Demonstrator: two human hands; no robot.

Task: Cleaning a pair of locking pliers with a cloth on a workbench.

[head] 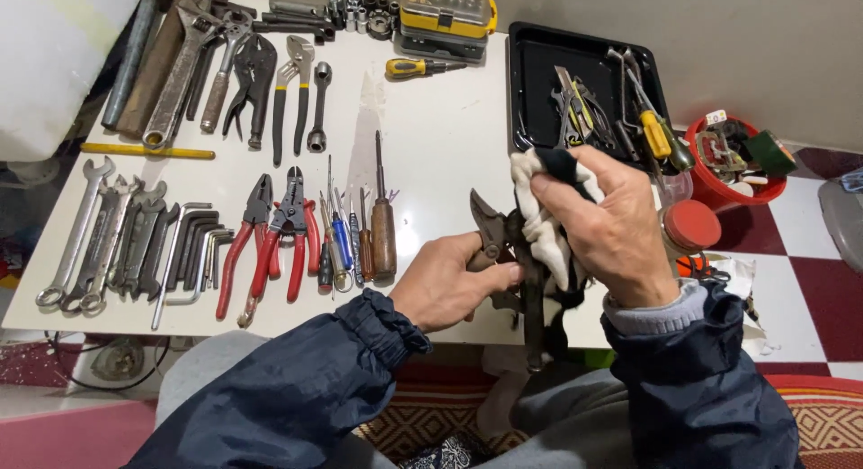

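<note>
The left hand (pixel 445 289) grips dark metal pliers (pixel 517 271) at the pivot, over the near edge of the white table (pixel 431 136), fingers closed around them. The right hand (pixel 602 226) clutches a white cloth (pixel 539 222) against them. The pliers look heavy, stiff, perhaps oily — best held near the joint — while the cloth is soft.

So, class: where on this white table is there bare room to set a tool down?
Bare table lies between the brown-handled screwdriver and the black tray, below the yellow screwdriver. The left half is crowded with wrenches and red pliers. The left hand and right hand hold dark pliers and a rag.
</note>
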